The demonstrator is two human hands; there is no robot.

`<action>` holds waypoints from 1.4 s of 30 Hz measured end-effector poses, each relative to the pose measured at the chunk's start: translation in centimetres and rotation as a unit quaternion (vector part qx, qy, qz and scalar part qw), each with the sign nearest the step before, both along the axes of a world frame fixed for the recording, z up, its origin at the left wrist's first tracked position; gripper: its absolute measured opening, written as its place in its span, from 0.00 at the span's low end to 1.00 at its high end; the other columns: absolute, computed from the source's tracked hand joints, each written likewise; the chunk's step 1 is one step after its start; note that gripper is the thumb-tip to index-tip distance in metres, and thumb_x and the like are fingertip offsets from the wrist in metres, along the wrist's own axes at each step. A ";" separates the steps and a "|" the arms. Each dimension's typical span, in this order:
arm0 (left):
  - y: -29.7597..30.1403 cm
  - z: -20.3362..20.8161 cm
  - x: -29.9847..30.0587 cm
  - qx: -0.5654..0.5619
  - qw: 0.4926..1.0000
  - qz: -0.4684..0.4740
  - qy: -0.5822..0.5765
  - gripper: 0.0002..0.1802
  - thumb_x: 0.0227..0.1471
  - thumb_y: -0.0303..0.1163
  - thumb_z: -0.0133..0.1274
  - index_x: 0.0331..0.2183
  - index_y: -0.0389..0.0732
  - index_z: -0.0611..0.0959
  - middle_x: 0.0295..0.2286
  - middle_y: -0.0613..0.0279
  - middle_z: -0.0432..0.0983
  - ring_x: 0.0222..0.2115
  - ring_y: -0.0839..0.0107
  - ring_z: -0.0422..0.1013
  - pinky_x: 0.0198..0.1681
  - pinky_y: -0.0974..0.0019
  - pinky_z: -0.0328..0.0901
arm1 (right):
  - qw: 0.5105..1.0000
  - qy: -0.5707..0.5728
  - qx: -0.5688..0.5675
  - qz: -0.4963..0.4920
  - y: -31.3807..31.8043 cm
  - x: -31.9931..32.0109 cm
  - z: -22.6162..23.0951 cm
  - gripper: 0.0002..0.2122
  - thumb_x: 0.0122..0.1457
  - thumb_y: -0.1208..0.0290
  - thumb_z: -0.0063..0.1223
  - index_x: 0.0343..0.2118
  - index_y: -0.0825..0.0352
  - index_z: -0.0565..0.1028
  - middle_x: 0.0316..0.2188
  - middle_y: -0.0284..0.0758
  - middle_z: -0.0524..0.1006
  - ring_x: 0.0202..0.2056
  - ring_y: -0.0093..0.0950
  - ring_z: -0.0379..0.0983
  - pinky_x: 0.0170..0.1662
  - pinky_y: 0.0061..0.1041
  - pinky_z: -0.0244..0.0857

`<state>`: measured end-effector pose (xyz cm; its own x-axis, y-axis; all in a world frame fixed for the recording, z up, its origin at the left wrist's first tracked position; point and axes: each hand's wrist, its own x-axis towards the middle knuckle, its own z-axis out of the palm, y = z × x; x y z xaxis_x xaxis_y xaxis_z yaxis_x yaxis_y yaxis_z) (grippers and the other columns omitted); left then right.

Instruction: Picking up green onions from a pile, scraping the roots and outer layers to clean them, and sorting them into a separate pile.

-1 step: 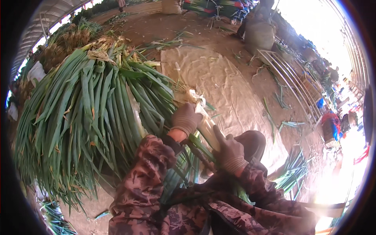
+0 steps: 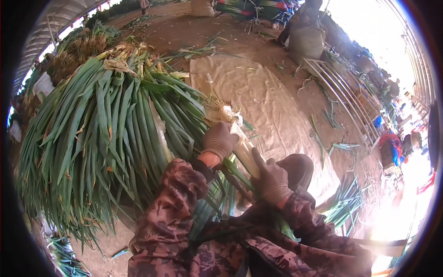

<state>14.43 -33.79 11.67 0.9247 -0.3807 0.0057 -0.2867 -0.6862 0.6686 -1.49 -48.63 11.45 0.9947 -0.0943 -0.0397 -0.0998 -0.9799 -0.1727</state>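
Both of my hands wear brown knit gloves. My left hand (image 2: 220,139) is closed round the white, root end of a small bunch of green onions (image 2: 245,157). Lower down the same stalks, my right hand (image 2: 272,181) grips them with its index finger lying along the white part. The green leaves run down towards my lap, partly hidden by my sleeves. Pale, ragged root ends and loose skin stick out beyond my left hand. Left of my hands lies a large heap of green onions (image 2: 110,124), leaves hanging towards me.
A tan cloth sheet (image 2: 244,83) covers the ground ahead. To the right are a metal rack (image 2: 344,101) lying at a slant and a small pile of green onions (image 2: 346,203). A full sack (image 2: 306,44) stands at the far right; tied bundles (image 2: 256,11) lie at the back.
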 end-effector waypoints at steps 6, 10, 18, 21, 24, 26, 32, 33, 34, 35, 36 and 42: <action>0.5 0.1 1.5 0.138 0.967 -0.022 -0.211 0.15 0.46 0.40 0.54 0.31 0.39 0.83 0.28 0.46 0.80 0.32 0.49 0.78 0.36 0.50 0.71 | 1.000 0.005 0.021 0.011 -0.4 -0.7 0.5 0.44 0.47 0.61 0.63 0.67 0.47 0.51 0.35 0.49 0.73 0.32 0.45 0.77 0.33 0.44 0.71; 7.1 6.8 8.6 0.145 0.950 0.164 -0.221 0.11 0.49 0.38 0.52 0.33 0.45 0.84 0.27 0.50 0.80 0.29 0.51 0.78 0.32 0.51 0.71 | 0.999 -0.021 0.036 0.009 -1.3 -1.3 1.8 0.45 0.47 0.61 0.63 0.68 0.49 0.50 0.35 0.50 0.73 0.33 0.47 0.77 0.34 0.45 0.71; 2.0 3.8 -0.3 -0.051 0.992 -0.029 -0.109 0.22 0.44 0.36 0.63 0.43 0.39 0.81 0.37 0.45 0.78 0.38 0.50 0.76 0.42 0.55 0.71 | 0.999 -0.009 0.047 -0.016 -2.1 -0.7 0.6 0.46 0.47 0.59 0.64 0.68 0.50 0.50 0.36 0.51 0.73 0.32 0.47 0.77 0.35 0.45 0.71; -0.7 1.6 -3.1 -0.030 0.993 -0.025 -0.112 0.25 0.43 0.37 0.66 0.42 0.35 0.78 0.41 0.45 0.74 0.39 0.49 0.75 0.42 0.54 0.71 | 0.999 -0.012 0.034 -0.014 -1.6 -0.5 0.7 0.45 0.47 0.59 0.63 0.68 0.50 0.50 0.36 0.51 0.73 0.32 0.47 0.77 0.35 0.45 0.71; -2.1 0.7 -4.2 0.000 0.991 0.001 -0.130 0.27 0.42 0.38 0.67 0.41 0.36 0.76 0.43 0.46 0.71 0.38 0.49 0.75 0.40 0.54 0.71 | 1.000 -0.013 0.017 -0.019 -1.1 -0.6 0.5 0.45 0.47 0.60 0.63 0.68 0.49 0.50 0.36 0.50 0.73 0.32 0.46 0.77 0.35 0.44 0.71; -2.3 0.3 -4.3 0.012 0.988 0.002 -0.152 0.26 0.41 0.38 0.66 0.41 0.37 0.76 0.43 0.47 0.70 0.37 0.50 0.76 0.39 0.54 0.72 | 0.999 -0.024 0.017 -0.018 -1.2 -0.6 0.3 0.45 0.47 0.60 0.64 0.68 0.49 0.51 0.35 0.49 0.73 0.32 0.46 0.77 0.34 0.44 0.71; -3.4 -0.2 -4.0 0.038 0.980 0.028 -0.195 0.20 0.42 0.33 0.62 0.38 0.38 0.75 0.39 0.49 0.72 0.36 0.52 0.76 0.36 0.54 0.72 | 0.999 -0.029 0.000 -0.019 -0.8 -0.8 0.2 0.43 0.46 0.62 0.63 0.66 0.50 0.54 0.34 0.48 0.73 0.30 0.45 0.77 0.32 0.43 0.71; -3.6 -0.4 -3.7 0.035 0.979 0.042 -0.195 0.19 0.42 0.31 0.62 0.38 0.38 0.75 0.38 0.49 0.73 0.36 0.51 0.75 0.36 0.53 0.71 | 0.999 -0.030 -0.003 -0.016 -0.7 -0.8 0.2 0.43 0.46 0.62 0.63 0.66 0.50 0.54 0.34 0.48 0.73 0.30 0.45 0.77 0.32 0.43 0.71; -3.7 -0.6 -3.3 0.032 0.979 0.056 -0.194 0.19 0.41 0.29 0.61 0.37 0.38 0.75 0.37 0.49 0.73 0.36 0.50 0.75 0.36 0.51 0.71 | 0.999 -0.030 -0.005 -0.013 -0.5 -0.8 0.2 0.42 0.46 0.62 0.63 0.66 0.50 0.54 0.33 0.48 0.73 0.30 0.45 0.77 0.32 0.43 0.71; -3.5 -0.7 -2.8 0.024 0.981 0.049 -0.185 0.18 0.42 0.30 0.61 0.37 0.38 0.75 0.36 0.50 0.74 0.36 0.51 0.75 0.36 0.52 0.71 | 0.999 -0.031 -0.007 -0.008 -0.3 -0.8 0.2 0.42 0.46 0.62 0.63 0.66 0.50 0.55 0.33 0.48 0.73 0.30 0.45 0.77 0.32 0.43 0.71; -3.0 -0.8 -2.1 0.015 0.983 0.043 -0.175 0.17 0.44 0.32 0.60 0.37 0.39 0.75 0.35 0.50 0.74 0.36 0.52 0.75 0.35 0.53 0.71 | 0.999 -0.038 0.000 -0.004 -0.2 -0.9 0.3 0.42 0.46 0.62 0.63 0.66 0.50 0.55 0.33 0.48 0.73 0.30 0.45 0.77 0.32 0.43 0.71; 2.5 2.1 7.8 -0.095 0.913 0.204 -0.340 0.14 0.46 0.34 0.58 0.37 0.41 0.77 0.31 0.51 0.76 0.32 0.50 0.75 0.37 0.51 0.70 | 0.997 -0.052 0.050 0.010 -1.1 -2.6 1.1 0.44 0.45 0.62 0.64 0.67 0.51 0.54 0.32 0.49 0.73 0.30 0.47 0.76 0.32 0.44 0.71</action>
<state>22.20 -31.31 13.81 0.7479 0.0622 0.6609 -0.4254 -0.7193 0.5491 -4.12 -49.73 12.56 0.9956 -0.0755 0.0559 -0.0571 -0.9589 -0.2781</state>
